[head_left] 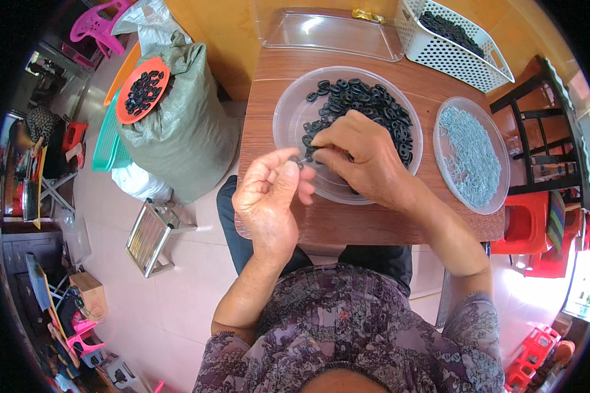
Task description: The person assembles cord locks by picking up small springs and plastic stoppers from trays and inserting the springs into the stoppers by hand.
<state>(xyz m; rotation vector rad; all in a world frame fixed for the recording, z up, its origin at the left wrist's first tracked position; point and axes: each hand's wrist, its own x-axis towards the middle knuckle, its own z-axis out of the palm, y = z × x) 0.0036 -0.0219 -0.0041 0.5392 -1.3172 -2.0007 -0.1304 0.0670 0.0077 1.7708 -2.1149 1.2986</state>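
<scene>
My left hand (269,196) is curled at the table's near left edge, pinching a small metal piece (297,161) between thumb and forefinger. My right hand (364,157) lies over the near part of a clear round plastic dish (288,121) and pinches a small black ring (310,155) against that metal piece. The dish holds a heap of black rubber rings (364,105). To the right, a second clear dish (498,190) holds a pile of small silvery metal clips (469,154).
The small wooden table (373,223) carries a clear lid (331,31) at the back and a white perforated basket (449,46) with black parts. Left of the table stands a grey-green sack (183,131) topped by an orange plate of black rings (143,90). Red stools (524,226) sit at right.
</scene>
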